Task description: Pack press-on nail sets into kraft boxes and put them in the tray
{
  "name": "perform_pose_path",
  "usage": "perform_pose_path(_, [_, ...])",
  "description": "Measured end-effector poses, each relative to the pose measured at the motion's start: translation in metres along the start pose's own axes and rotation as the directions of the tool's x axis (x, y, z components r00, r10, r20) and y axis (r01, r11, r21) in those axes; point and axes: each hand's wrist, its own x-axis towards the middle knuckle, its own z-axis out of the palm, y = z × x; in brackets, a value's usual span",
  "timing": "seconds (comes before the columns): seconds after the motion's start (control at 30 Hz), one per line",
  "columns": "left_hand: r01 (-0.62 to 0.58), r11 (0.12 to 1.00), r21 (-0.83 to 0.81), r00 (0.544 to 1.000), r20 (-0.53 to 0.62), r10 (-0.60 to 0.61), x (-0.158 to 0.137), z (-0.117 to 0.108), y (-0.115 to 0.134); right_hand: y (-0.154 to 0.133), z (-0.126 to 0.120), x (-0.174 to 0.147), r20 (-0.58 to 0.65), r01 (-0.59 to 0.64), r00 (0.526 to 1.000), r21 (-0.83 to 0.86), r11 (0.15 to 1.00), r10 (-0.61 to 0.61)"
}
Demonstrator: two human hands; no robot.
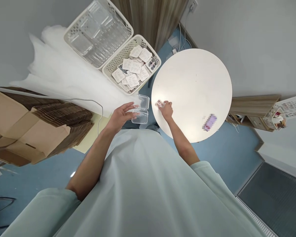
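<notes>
My left hand (122, 117) holds a clear plastic box (140, 117), its hinged lid (143, 101) swung open. Thumb and fingers grip the box at its left side, just off the edge of the round white table (192, 85). On that table's left part, my right hand (167, 111) has its fingers closed at the edge of a small card (159, 103) with reddish-brown pieces on it. The pieces are too small to name.
Behind my left hand, one white basket (106, 64) holds several white cards (135, 67); another (75, 19) holds stacked clear boxes (98, 36). Flattened cardboard boxes (34, 128) stand at the left. A blurred purple object (209, 122) lies on the table.
</notes>
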Motion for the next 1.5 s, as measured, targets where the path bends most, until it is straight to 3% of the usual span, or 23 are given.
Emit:
perform_pose_path(0.27, [0.01, 1.0, 0.02, 0.999, 0.031, -0.011, 0.009, -0.001, 0.005, 0.008, 0.001, -0.012, -0.004, -0.036, 0.999, 0.062, 0.997, 0.036])
perform_pose_path(0.43, [0.017, 1.0, 0.009, 0.998, 0.063, -0.017, 0.018, 0.015, 0.006, 0.023, -0.017, -0.031, -0.011, 0.006, 1.0, 0.314, 0.949, -0.003])
perform_pose_path(0.7, [0.059, 0.994, 0.09, 0.978, 0.193, -0.076, 0.031, 0.071, 0.009, 0.056, -0.088, -0.087, -0.155, 0.126, 0.987, 0.637, 0.761, -0.033])
perform_pose_path(0.9, [0.056, 0.99, 0.129, 0.954, 0.286, -0.091, 0.036, 0.124, 0.01, 0.078, -0.137, -0.126, -0.259, 0.156, 0.965, 0.711, 0.686, 0.049])
perform_pose_path(1.03, [0.024, 0.985, 0.169, 0.936, 0.341, -0.081, 0.036, 0.152, 0.009, 0.084, -0.158, -0.144, -0.306, 0.208, 0.951, 0.727, 0.655, 0.039])
perform_pose_path(1.23, [-0.06, 0.975, 0.215, 0.906, 0.423, -0.037, 0.037, 0.176, 0.003, 0.076, -0.172, -0.164, -0.299, 0.264, 0.952, 0.677, 0.687, -0.071])
perform_pose_path(1.5, [-0.099, 0.97, 0.22, 0.879, 0.476, -0.018, 0.039, 0.184, 0.002, 0.075, -0.173, -0.173, -0.218, 0.276, 0.958, 0.524, 0.806, -0.187])
